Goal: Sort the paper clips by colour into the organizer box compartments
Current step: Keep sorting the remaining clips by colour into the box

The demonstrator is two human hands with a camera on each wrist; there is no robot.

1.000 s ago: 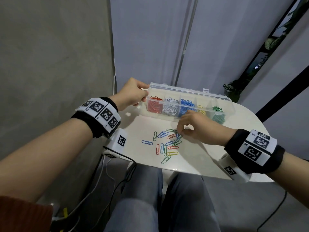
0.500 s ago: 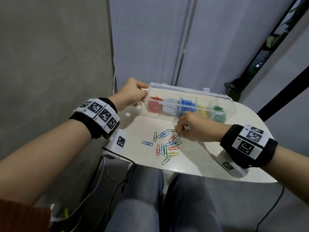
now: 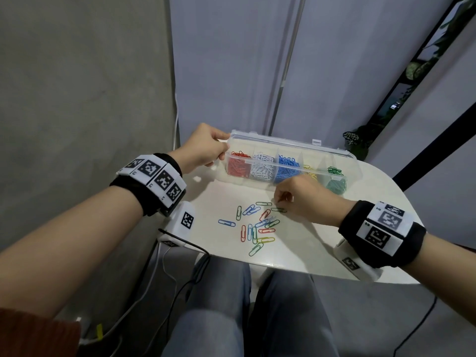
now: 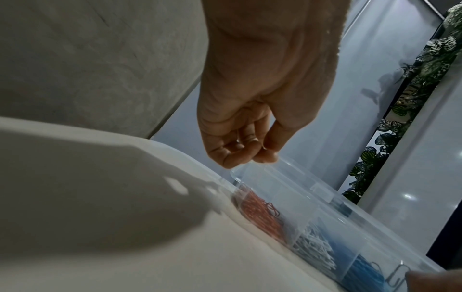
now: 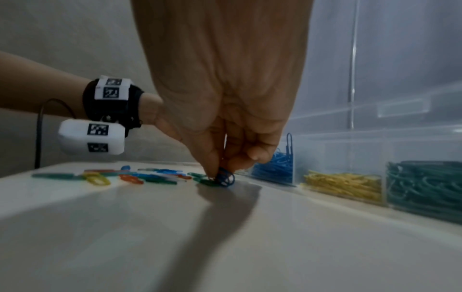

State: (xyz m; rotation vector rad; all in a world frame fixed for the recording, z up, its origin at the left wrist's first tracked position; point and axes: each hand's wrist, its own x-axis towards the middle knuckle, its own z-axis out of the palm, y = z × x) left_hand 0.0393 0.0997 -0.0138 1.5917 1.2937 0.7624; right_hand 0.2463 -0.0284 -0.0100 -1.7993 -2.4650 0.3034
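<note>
Fingers [image 5: 212, 168] — blue clip [image 5: 226, 178] — near box [image 3: 345, 161]

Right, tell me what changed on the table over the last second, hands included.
The right hand slid slightly right along the white table, off the heap of loose coloured paper clips, and now pinches a blue paper clip at the tabletop. The left hand kept its grip on the end of the clear plastic organizer box, which stayed put.
</note>
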